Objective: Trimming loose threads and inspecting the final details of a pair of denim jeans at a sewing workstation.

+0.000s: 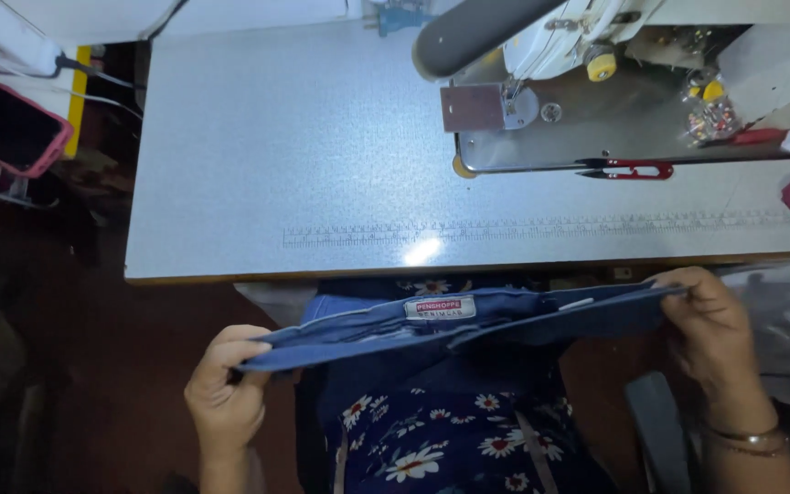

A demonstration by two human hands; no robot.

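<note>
Blue garment point(468, 325) taut between both hands point(226, 389)

Overhead light falls on the grey table point(276, 146), leaving a small glare spot near its front edge. Below that edge the scene is dim, and the left side lies in deep shadow. Focus is adequate throughout. Wide-angle distortion bends the table edges slightly.

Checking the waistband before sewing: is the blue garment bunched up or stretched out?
Stretched out: the blue garment runs taut between the left hand and right hand, each pinching one end.
</note>
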